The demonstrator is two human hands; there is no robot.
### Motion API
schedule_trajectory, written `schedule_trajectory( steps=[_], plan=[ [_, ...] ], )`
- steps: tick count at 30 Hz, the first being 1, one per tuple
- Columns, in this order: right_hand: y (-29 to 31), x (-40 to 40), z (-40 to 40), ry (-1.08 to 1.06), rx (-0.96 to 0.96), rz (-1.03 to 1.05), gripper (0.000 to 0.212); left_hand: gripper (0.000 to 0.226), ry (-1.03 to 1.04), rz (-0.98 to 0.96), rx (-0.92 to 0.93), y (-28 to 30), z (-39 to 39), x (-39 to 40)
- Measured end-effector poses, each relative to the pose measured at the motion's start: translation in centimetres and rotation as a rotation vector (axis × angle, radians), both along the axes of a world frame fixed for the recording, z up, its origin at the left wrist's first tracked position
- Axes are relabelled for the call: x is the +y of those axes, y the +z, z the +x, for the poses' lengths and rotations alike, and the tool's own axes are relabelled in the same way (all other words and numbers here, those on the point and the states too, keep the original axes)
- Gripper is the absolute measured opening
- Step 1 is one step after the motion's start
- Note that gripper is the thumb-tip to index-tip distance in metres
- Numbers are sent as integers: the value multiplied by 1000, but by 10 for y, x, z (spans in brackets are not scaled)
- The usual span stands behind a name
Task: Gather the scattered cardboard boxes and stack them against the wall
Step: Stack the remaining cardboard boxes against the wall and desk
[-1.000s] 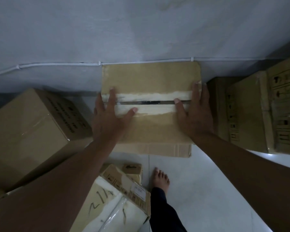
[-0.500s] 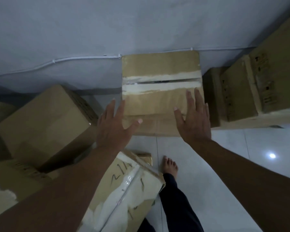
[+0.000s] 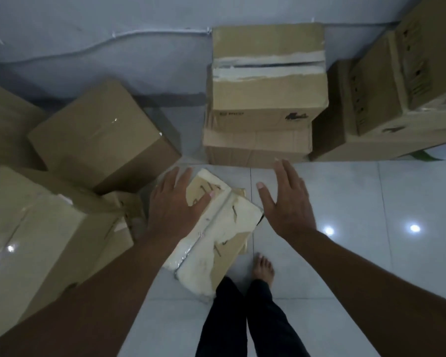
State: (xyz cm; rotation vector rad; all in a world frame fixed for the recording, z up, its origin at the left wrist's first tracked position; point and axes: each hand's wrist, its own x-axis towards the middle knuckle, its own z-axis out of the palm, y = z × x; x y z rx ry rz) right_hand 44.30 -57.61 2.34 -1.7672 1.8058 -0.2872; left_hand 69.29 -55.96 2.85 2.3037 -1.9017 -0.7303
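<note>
On the left, three cardboard boxes (image 3: 95,135) lie loose and askew on the floor (image 3: 345,228), not yet stacked. Nearer the middle, a white-taped box (image 3: 224,233) sits below the left hand (image 3: 175,204) and right hand (image 3: 286,202), both spread and empty. Further right, a two-box stack (image 3: 265,94) already stands against the wall (image 3: 113,21), beside more stacked boxes (image 3: 386,99).

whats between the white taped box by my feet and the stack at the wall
In the head view, only bare floor tile separates the white-taped box from the two-box stack. The right hand hovers open over that stretch.
</note>
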Motion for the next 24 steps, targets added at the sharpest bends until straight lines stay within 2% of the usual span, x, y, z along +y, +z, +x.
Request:
schedule_trajectory(
  steps=[4,8,12,15,19,24],
  plan=[
    [-10,27,8,107,-10,60,68,86,71,-30,-22,-9,-2,46],
    [-15,38,26,192,-87,144,74,87,291,12,35,-20,0,99],
    [-35,31,32,272,-85,226,89,104,556,21,125,-45,-6,138],
    [-59,18,36,278,-75,273,99,115,755,-5,171,-74,-13,157],
    [-93,1,46,218,-122,290,98,121,963,-22,230,-112,-21,175],
    [-139,-10,56,189,-107,327,105,131,1180,-47,422,-153,-18,179]
  ],
)
